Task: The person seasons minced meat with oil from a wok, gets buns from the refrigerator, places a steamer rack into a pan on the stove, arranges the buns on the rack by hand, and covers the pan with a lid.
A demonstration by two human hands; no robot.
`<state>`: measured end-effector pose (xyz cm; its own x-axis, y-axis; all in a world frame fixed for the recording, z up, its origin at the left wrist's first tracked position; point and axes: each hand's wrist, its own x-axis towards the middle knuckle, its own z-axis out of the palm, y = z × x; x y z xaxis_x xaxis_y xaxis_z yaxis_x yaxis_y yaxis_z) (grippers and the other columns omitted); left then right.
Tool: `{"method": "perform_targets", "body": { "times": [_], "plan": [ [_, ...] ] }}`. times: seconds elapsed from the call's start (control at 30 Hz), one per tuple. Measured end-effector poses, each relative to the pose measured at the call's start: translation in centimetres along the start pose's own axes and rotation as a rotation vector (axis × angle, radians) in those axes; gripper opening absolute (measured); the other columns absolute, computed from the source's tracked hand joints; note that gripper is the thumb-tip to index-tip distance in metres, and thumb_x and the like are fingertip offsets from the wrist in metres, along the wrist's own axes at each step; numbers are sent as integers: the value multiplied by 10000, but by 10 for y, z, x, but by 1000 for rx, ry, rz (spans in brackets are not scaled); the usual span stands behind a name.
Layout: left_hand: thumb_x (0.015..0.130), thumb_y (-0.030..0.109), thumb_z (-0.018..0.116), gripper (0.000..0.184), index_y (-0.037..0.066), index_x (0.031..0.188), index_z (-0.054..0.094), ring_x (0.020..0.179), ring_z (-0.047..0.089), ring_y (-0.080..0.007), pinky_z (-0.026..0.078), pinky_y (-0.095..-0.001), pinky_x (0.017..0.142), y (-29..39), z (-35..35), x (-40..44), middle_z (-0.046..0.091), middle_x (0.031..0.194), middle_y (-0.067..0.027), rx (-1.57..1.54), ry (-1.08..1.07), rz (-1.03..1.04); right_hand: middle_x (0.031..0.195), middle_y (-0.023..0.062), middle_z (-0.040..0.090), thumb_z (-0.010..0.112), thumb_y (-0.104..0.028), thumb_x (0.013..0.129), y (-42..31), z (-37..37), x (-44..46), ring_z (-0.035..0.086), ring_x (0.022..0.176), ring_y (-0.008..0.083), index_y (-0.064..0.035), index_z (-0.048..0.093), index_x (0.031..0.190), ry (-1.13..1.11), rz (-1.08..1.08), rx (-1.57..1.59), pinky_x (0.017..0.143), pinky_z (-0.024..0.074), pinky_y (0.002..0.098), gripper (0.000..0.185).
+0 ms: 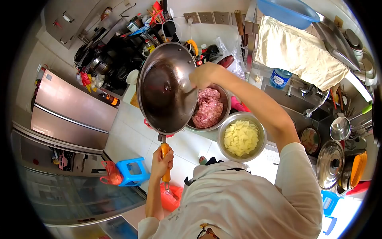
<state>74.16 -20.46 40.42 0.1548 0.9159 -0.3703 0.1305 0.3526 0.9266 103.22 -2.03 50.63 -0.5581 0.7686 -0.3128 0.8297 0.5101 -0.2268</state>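
Observation:
A dark wok [165, 87] hangs in front of the body, its inside facing the camera and wet-looking. My left hand [161, 162] is wrapped round its orange handle [165, 151]. At the wok's right rim, my right hand [205, 75] has its fingers bent down over the edge; whatever they hold, if anything, is hidden. Just beyond the wok's right side, partly covered by it, a metal bowl [226, 104] holds pink minced meat [208, 107]. Nearer to the body, a steel bowl [260, 145] contains pale yellow slices [241, 138].
The sink [274, 99] lies at right, with a blue-labelled bottle [280, 78] on its edge and a faucet [314, 107]. A glass lid [330, 164] stands further right. A blue stool [132, 171] and a red bag [171, 197] are on the floor at lower left.

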Motion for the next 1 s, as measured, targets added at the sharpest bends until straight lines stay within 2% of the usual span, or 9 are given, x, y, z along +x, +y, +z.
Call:
{"method": "perform_targets", "body": {
  "times": [0.07,0.2,0.3,0.43,0.5,0.57,0.67,0.8,1.0],
  "plan": [
    [878,150,583,147,47,893,480,419,407,-57,332,-207,376,1,0,-1,450,617,6,-2,-2,1,729,105,628,519,-74,727,1,-11,-9,549,502,156,-155,604,1213,25,-65,358,409,435,302,500],
    [880,146,580,142,47,893,479,419,408,-59,335,-209,374,0,-2,-2,450,616,5,-4,-16,0,661,44,535,514,-115,765,2,-26,-6,493,491,135,-156,602,1215,70,-199,521,438,452,302,460],
    [881,146,578,142,46,895,477,420,410,-60,336,-211,373,2,0,-3,449,614,4,-17,-23,-3,669,52,540,501,-93,765,-9,-16,3,508,518,132,-158,598,1221,-40,-147,413,458,462,293,470],
    [880,148,582,149,46,896,475,422,411,-61,336,-211,375,1,1,-7,447,613,6,-32,-14,10,654,79,585,513,-14,702,6,21,46,535,533,218,-90,657,1060,-232,1,308,440,421,340,394],
    [880,150,584,153,46,897,473,423,410,-60,336,-211,376,-1,0,-8,446,614,7,-26,-5,11,770,108,643,545,-50,726,11,28,54,605,605,267,-65,670,974,-209,-59,-62,474,451,371,278],
    [881,151,585,156,45,898,472,423,408,-60,334,-211,376,-2,-2,-9,444,614,8,-17,14,3,830,123,658,546,-65,747,14,35,45,625,628,278,-68,673,973,-72,50,-269,496,474,387,260],
    [883,150,582,154,43,900,473,425,406,-59,333,-212,377,-3,-3,-10,444,616,8,13,28,-9,833,132,654,494,-25,759,5,23,18,647,648,248,-97,602,1195,-4,86,-317,504,517,363,455],
    [883,147,581,153,41,898,473,427,408,-59,335,-213,379,-3,0,-11,444,618,8,13,32,-1,811,101,634,484,-54,808,-6,7,-7,605,562,177,-132,570,1244,16,-18,420,448,503,298,451],
    [883,144,579,150,40,898,472,424,412,-61,337,-214,377,-2,2,-13,444,618,7,8,2,-4,641,19,483,479,-82,821,-2,-5,17,499,512,146,-114,539,1259,-147,-85,580,484,463,280,443]
  ]
}}
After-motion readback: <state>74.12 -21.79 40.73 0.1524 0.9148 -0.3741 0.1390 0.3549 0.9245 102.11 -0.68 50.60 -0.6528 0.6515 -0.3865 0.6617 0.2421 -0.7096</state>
